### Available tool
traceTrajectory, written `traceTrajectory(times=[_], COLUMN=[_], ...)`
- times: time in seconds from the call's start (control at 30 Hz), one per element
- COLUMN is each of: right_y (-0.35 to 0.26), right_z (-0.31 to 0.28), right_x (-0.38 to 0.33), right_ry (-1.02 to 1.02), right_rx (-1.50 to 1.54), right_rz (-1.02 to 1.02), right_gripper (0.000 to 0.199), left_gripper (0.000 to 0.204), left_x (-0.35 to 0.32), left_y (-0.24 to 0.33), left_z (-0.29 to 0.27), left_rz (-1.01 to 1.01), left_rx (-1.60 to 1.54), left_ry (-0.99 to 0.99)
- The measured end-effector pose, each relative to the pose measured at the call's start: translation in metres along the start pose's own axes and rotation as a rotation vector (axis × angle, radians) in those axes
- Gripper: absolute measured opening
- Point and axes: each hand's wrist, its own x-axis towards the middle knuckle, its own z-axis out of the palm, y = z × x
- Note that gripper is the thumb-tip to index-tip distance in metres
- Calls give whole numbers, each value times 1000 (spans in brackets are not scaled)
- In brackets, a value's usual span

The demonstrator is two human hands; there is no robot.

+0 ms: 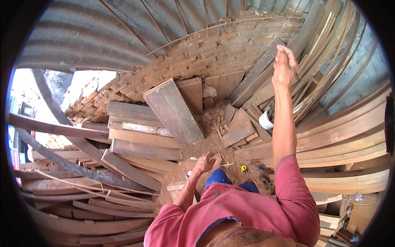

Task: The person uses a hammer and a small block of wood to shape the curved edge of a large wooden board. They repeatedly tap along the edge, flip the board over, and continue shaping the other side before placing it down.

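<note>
My right hand (285,66) is raised far out at the upper right, my arm stretched past the timber there. Its fingers are curled closed, slightly blurred, and whatever they may hold is hidden. Low in front of me, my left hand (203,162) is closed beside my bare foot (218,161), over the floor of wood shavings (214,133). I cannot make out what its fingers grip, if anything. A wide dark board (175,111) leans just beyond that hand. A small yellow tape measure (243,168) lies to the right of my foot.
Stacked planks (140,138) crowd the left side, and long beams (337,142) line the right. A white bucket (266,119) stands near my right forearm. Behind rises a brick wall (222,45), with tall poles (321,49) leaning at the upper right.
</note>
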Motion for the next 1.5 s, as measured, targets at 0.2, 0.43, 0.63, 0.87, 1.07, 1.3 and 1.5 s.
traceTrajectory(times=[0.2,0.43,0.63,0.87,1.07,1.3,1.5], right_y=[47,93,120,136,163,174,120], right_z=[110,138,132,117,121,130,132], right_x=[67,56,65,75,76,52,67], right_ry=[139,145,231,380,318,145,229], right_rx=[-60,49,10,-22,-276,-376,-220], right_rz=[-94,64,30,-61,-147,-132,-138], right_gripper=[16,18,16,18,18,15,18], left_gripper=[41,45,47,46,40,46,45], left_x=[38,70,81,84,88,112,145], left_y=[-55,-65,-52,-59,-69,-75,-59], left_z=[-51,-62,-69,-78,-77,-83,-105], left_rz=[-36,-49,-3,-39,-13,44,105], left_rx=[50,32,32,33,31,139,123], left_ry=[24,-68,-141,-176,-136,-149,-98])
